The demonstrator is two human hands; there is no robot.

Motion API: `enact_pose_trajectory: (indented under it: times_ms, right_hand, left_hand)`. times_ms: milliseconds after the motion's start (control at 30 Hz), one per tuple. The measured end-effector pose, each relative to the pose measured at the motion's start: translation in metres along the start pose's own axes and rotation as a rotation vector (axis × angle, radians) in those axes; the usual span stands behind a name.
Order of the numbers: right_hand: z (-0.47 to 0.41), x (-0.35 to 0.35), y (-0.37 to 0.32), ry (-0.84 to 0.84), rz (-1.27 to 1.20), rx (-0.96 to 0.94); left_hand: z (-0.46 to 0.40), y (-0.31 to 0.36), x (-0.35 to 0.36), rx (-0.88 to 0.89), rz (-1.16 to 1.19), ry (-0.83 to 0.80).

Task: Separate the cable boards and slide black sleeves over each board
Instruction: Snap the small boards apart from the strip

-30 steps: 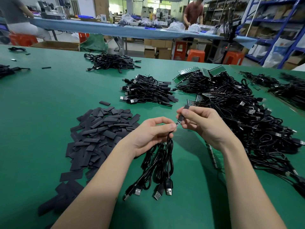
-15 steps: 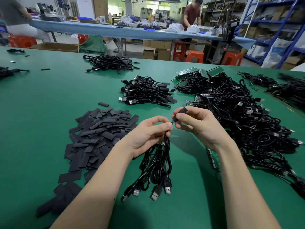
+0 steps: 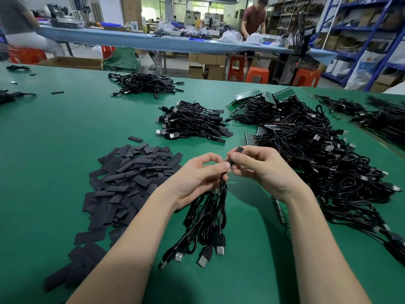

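Black sleeve [image 3: 235, 155] pinched in right hand [image 3: 260, 170] above near-centre table [image 3: 54, 150]; left hand [image 3: 197, 178] grips cable bundle [image 3: 210, 218] hanging below, fingertips touching; loose sleeve pile [image 3: 131, 176] lies left
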State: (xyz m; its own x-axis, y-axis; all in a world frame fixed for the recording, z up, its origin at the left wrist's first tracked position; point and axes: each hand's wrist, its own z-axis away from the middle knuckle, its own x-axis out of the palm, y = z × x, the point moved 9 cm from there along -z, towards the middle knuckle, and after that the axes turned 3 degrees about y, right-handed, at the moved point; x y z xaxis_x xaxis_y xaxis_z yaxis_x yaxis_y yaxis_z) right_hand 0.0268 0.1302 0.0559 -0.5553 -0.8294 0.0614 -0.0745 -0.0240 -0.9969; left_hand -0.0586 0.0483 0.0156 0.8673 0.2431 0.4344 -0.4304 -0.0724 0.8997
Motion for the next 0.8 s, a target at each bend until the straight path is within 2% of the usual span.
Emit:
enact_pose_trajectory:
  times_ms: [100,300,500,600,800]
  right_hand:
    - [-0.001,-0.011,0.001,0.122,-0.088,0.0]
    - [-0.001,-0.026,0.001,0.225,-0.225,0.029]
    - [-0.004,-0.021,-0.003,0.22,-0.263,-0.011]
    - [-0.005,-0.02,-0.002,0.21,-0.289,-0.019]
    - [0.0,-0.024,-0.001,0.181,-0.3,-0.009]
  left_hand:
    - [-0.001,0.011,0.001,0.076,-0.02,0.017]
    - [0.0,0.032,0.0,0.266,-0.344,0.132]
    - [-0.001,0.046,0.009,0.42,-0.529,0.177]
    - [0.001,0.047,0.005,0.489,-0.522,0.247]
    - [0.006,0.049,0.007,0.589,-0.633,0.279]
